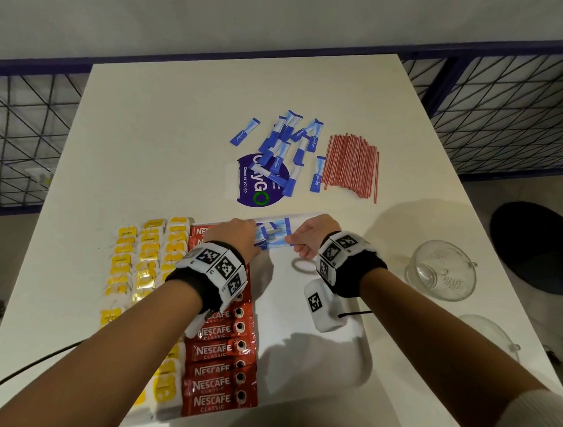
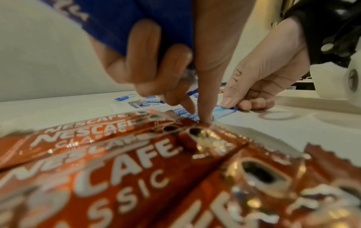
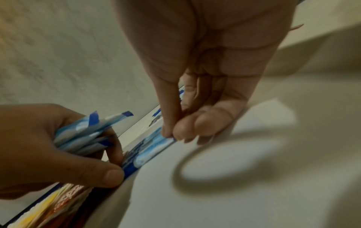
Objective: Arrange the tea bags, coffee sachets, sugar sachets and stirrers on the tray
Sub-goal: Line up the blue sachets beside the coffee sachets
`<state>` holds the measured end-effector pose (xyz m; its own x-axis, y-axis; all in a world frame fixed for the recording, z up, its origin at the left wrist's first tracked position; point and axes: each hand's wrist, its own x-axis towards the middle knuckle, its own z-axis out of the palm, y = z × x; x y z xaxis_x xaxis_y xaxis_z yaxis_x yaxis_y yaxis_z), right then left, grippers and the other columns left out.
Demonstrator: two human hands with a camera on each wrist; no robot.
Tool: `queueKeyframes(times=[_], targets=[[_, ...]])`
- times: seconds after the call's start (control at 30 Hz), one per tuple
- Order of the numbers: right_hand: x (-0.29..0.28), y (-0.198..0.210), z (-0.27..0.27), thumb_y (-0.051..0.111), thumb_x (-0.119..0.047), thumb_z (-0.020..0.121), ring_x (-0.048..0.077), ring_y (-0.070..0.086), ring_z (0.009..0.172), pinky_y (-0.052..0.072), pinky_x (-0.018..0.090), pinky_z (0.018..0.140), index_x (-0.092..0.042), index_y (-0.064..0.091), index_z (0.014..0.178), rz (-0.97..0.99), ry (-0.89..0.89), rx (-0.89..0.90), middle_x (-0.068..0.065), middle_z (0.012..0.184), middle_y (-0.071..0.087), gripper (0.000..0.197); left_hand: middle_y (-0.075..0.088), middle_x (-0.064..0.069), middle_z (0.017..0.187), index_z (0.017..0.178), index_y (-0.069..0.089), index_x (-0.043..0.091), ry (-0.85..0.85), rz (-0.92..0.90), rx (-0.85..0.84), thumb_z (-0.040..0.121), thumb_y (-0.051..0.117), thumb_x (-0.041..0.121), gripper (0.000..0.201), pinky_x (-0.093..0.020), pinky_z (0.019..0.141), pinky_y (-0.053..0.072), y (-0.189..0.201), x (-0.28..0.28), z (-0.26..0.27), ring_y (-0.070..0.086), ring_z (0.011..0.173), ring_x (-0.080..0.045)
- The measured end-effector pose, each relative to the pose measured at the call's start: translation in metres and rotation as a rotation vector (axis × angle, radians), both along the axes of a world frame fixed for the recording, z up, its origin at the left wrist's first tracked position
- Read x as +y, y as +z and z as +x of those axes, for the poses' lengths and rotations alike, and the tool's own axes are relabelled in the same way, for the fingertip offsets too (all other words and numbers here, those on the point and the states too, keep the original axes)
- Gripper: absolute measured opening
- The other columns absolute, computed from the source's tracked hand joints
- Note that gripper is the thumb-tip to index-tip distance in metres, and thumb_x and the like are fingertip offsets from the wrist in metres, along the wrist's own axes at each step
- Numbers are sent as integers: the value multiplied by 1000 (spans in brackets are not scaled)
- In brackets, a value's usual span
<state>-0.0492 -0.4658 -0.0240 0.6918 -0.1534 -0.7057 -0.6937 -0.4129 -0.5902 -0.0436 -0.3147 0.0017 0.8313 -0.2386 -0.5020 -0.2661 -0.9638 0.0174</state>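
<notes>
left hand (image 3: 48,148) clutches bundle of blue-white paper sugar sachets (image 3: 86,135) | right hand (image 1: 313,236) pinches flat sachet (image 3: 154,143) on white tray (image 1: 311,365), mid-frame

Tray (image 1: 343,371) partly under forearms

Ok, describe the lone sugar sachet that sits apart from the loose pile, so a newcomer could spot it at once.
Start at the white table and find the round purple sticker beyond the tray. A heap of blue sugar sachets lies on and above it. The lone sachet sits up and left of that heap, touching none of the others, lying at a slant on bare tabletop.
</notes>
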Motion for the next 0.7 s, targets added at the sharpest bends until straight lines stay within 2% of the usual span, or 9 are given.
queueKeyframes(times=[0.17,0.3,0.37,0.43,0.5,0.53,0.6,0.7], targets=[[-2,-2,1,74,-23,77,14,56,54,55,30,78,-9,59,67,-5,25,2,5,65,64,23,58,-8,117,122,46,15,-3,7,20,92,50,40,39,-31,78,43,0,0,3,59,103,-25],[-4,8,-3,75,-23,76,13,53,55,52,26,70,-11,56,74,37,51,-31,5,67,61,23,58,-8,117,121,47,15,21,-36,60,92,50,41,39,-31,80,43,5,5,4,58,105,-25],[-5,20,-7,74,-21,77,15,56,62,53,28,70,-12,58,92,71,116,-108,4,76,61,24,59,-9,117,121,48,14,51,-139,108,89,56,40,42,-30,80,42,8,8,3,57,105,-26],[-4,33,-11,74,-15,76,17,59,75,54,31,76,-21,54,114,180,208,-195,2,96,59,44,60,-7,115,121,51,13,83,-304,169,85,62,37,44,-27,81,40,10,10,2,56,104,-23],[1,46,-16,74,-11,75,12,58,82,52,17,73,-30,50,121,255,331,-298,-2,109,50,55,59,-3,110,119,52,13,86,-473,281,83,67,26,40,-26,81,40,14,12,0,55,100,-20],[4,51,-18,74,-11,76,7,56,84,49,9,72,-30,51,122,243,396,-359,-3,111,49,55,60,-4,107,117,53,13,86,-548,343,81,68,19,39,-28,82,42,16,13,0,55,98,-21],[10,57,-19,74,-12,76,0,53,83,43,1,72,-22,60,116,144,485,-466,-4,107,52,43,60,-6,101,115,53,12,95,-649,423,77,71,15,42,-33,84,44,18,17,-2,56,94,-22],[15,64,-18,74,-15,76,2,54,74,41,4,68,-14,68,103,33,501,-509,1,95,63,28,60,-6,100,116,54,10,116,-711,443,80,70,22,42,-29,81,44,26,24,-6,56,89,-19]])
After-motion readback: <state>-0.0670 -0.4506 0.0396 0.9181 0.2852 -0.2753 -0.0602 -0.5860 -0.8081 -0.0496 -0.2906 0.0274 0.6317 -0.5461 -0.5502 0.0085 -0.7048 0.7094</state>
